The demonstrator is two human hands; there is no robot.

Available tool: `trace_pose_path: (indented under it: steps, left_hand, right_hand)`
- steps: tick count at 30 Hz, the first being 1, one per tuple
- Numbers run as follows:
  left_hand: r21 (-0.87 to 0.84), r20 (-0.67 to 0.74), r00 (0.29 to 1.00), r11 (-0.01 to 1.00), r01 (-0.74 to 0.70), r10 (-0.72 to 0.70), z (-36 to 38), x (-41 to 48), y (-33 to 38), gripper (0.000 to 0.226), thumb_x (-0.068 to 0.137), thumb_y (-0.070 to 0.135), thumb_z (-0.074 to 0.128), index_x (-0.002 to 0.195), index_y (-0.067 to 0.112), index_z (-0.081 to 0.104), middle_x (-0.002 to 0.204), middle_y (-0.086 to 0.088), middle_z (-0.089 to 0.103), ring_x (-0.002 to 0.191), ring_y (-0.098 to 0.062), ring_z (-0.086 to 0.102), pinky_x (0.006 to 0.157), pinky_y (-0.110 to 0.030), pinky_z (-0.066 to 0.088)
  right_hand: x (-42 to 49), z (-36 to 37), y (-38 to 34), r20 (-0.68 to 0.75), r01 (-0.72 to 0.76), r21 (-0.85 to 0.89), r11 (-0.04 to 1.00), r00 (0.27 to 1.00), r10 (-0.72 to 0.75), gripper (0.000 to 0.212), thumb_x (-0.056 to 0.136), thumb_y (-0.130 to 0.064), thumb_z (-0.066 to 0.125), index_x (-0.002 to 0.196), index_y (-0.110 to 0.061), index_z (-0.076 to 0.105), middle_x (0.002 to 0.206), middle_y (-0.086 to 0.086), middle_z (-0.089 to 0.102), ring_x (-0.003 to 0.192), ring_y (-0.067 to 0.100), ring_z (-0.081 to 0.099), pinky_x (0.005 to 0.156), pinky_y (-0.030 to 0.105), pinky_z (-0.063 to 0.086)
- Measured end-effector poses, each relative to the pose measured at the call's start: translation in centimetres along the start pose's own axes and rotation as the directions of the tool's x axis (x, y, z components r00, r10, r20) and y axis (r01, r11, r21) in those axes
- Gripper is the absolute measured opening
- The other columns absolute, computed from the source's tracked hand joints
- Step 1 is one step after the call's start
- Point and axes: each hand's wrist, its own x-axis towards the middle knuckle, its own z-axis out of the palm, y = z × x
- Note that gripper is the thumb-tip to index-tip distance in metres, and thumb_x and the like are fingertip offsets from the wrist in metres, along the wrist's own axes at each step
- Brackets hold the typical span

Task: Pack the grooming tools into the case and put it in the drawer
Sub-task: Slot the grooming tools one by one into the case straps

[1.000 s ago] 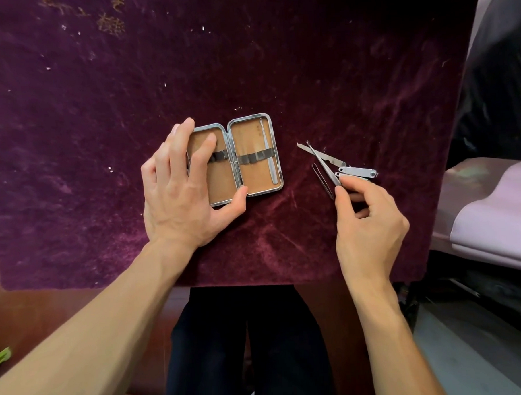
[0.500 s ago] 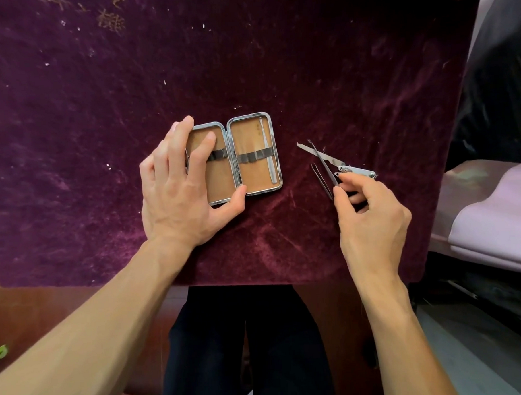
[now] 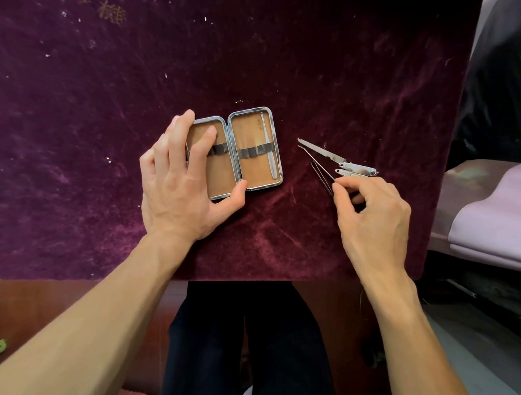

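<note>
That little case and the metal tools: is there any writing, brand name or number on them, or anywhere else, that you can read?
No text can be read.
Open case: faint dark marks on the tan lining of its right half, too blurred to tell as letters.
Nail clipper: shiny, possibly engraved, too small to read.
Purple velvet cloth: a gold pattern at the far edge, not legible as words.

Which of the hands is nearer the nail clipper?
Right. The right hand has its fingertips just below the nail clipper; the left hand rests on the open case, well away.
</note>
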Motion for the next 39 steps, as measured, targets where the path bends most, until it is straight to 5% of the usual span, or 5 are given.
trace_pose_path:
  steps: [5, 13, 27, 32, 39]
  left_hand:
    - [0.003, 0.004, 1.000, 1.000, 0.002, -0.002, -0.1, 0.1, 0.0, 0.083, 0.081, 0.071, 0.058, 0.144, 0.017, 0.046, 0.162, -0.015, 0.036, 0.148, -0.035, 0.039, 0.109, -0.049, 0.036]
    - [-0.003, -0.002, 1.000, 1.000, 0.001, -0.001, -0.2, 0.1, 0.1, 0.083, 0.081, 0.071, 0.057, 0.144, 0.017, 0.049, 0.161, -0.014, 0.038, 0.147, -0.033, 0.039, 0.109, -0.046, 0.035]
    - [-0.001, -0.007, 1.000, 1.000, 0.000, 0.000, -0.3, 0.1, 0.2, 0.082, 0.082, 0.071, 0.057, 0.143, 0.016, 0.051, 0.161, -0.015, 0.039, 0.147, -0.034, 0.040, 0.109, -0.046, 0.035]
    - [0.006, -0.005, 1.000, 1.000, -0.002, 0.002, -0.2, 0.1, 0.2, 0.082, 0.082, 0.071, 0.057, 0.143, 0.017, 0.050, 0.161, -0.015, 0.039, 0.147, -0.033, 0.040, 0.109, -0.046, 0.036]
    - [0.004, 0.000, 1.000, 1.000, 0.001, -0.001, -0.2, 0.1, 0.2, 0.082, 0.082, 0.071, 0.057, 0.143, 0.017, 0.050, 0.161, -0.014, 0.038, 0.147, -0.033, 0.040, 0.109, -0.046, 0.035]
  right_hand:
    - [-0.3, -0.9, -1.4, 0.176, -0.206, 0.358, 0.911, 0.973, 0.150, 0.012, 0.097, -0.028, 0.076, 0.089, -0.036, 0.078, 0.088, -0.015, 0.077, 0.080, 0.002, 0.070, 0.071, 0.008, 0.051]
    - [-3.2, 0.9, -3.5, 0.545, -0.448, 0.521, 0.727, 0.830, 0.121, 0.015, 0.098, -0.031, 0.075, 0.085, -0.030, 0.083, 0.076, -0.011, 0.078, 0.066, -0.005, 0.066, 0.065, 0.008, 0.050]
    - [-2.9, 2.0, -4.1, 0.546, -0.544, 0.493, 0.679, 0.801, 0.245, 0.017, 0.097, -0.037, 0.076, 0.083, -0.030, 0.084, 0.079, -0.008, 0.080, 0.066, -0.007, 0.064, 0.065, 0.014, 0.050]
    - [-2.2, 2.9, -4.6, 0.537, -0.587, 0.463, 0.664, 0.782, 0.317, 0.025, 0.095, -0.044, 0.077, 0.078, -0.026, 0.083, 0.059, -0.011, 0.067, 0.054, -0.004, 0.055, 0.063, 0.020, 0.043]
    - [-1.4, 3.7, -5.3, 0.501, -0.606, 0.461, 0.648, 0.780, 0.373, 0.027, 0.093, -0.041, 0.080, 0.074, -0.023, 0.084, 0.067, 0.016, 0.074, 0.045, 0.002, 0.049, 0.044, 0.011, 0.038]
